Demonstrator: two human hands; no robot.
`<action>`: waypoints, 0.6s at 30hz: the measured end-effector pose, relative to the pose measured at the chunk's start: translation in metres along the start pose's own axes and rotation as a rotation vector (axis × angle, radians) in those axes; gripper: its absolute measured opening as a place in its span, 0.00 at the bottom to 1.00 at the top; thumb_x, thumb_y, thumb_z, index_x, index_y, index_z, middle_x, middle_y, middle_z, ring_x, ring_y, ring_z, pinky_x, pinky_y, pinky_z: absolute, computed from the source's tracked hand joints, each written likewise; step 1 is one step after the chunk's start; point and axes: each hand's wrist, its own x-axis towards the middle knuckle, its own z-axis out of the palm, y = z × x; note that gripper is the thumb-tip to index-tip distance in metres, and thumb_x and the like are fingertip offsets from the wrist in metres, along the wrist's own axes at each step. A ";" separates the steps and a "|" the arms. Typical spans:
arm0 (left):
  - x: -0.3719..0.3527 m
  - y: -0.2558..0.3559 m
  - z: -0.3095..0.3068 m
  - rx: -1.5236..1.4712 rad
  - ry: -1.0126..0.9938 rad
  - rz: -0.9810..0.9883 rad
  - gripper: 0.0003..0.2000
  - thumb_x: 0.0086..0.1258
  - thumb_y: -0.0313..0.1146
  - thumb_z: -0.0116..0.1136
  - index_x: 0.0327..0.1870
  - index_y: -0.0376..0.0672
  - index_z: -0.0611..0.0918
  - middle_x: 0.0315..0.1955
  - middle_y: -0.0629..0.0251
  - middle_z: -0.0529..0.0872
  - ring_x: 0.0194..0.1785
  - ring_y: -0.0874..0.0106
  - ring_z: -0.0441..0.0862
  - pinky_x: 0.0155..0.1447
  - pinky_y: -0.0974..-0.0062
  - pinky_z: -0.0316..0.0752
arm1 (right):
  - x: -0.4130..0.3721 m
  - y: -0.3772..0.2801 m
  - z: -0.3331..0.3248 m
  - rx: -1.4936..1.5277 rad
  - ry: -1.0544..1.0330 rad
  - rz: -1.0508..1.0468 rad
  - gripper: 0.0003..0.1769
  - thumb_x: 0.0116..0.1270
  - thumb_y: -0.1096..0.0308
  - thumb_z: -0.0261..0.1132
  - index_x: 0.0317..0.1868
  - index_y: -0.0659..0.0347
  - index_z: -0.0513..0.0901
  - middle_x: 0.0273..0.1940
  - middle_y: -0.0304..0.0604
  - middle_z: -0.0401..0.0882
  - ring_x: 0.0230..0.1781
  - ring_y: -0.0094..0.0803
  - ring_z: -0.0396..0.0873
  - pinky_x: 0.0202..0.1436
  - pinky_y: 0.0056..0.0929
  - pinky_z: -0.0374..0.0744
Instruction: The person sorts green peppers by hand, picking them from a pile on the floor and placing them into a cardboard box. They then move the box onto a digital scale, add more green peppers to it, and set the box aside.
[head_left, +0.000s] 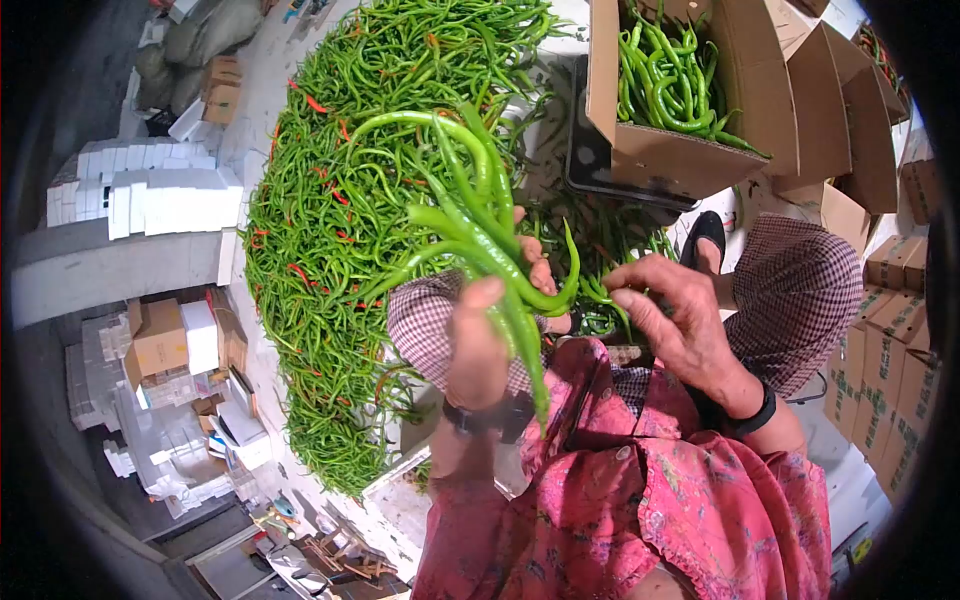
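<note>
Our left hand (478, 340) is closed around a bunch of green peppers (480, 225) that fans toward twelve o'clock. At three o'clock our right hand (675, 320) curls half open, fingertips at a pepper's end; we cannot tell if it grips. The pepper heap (320, 250) lies at ten o'clock.
</note>
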 end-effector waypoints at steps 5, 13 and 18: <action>0.002 -0.011 0.009 0.078 0.066 -0.005 0.40 0.55 0.35 0.61 0.72 0.37 0.59 0.46 0.58 0.77 0.46 0.67 0.79 0.48 0.68 0.80 | 0.016 -0.002 0.027 0.055 -0.099 -0.110 0.20 0.57 0.68 0.74 0.49 0.63 0.80 0.39 0.46 0.80 0.38 0.36 0.80 0.43 0.32 0.76; 0.002 -0.026 0.008 0.110 0.165 0.049 0.34 0.59 0.33 0.61 0.69 0.38 0.64 0.46 0.58 0.78 0.43 0.68 0.80 0.44 0.68 0.81 | 0.025 0.010 0.033 0.209 -0.172 0.272 0.12 0.65 0.68 0.63 0.45 0.64 0.72 0.32 0.44 0.78 0.28 0.27 0.77 0.31 0.31 0.75; 0.000 -0.024 0.006 0.034 0.149 -0.063 0.26 0.61 0.38 0.60 0.58 0.36 0.69 0.32 0.56 0.79 0.26 0.66 0.81 0.27 0.71 0.81 | 0.034 0.026 0.027 0.663 -0.254 0.385 0.13 0.73 0.66 0.55 0.50 0.65 0.77 0.37 0.34 0.79 0.35 0.19 0.75 0.42 0.22 0.76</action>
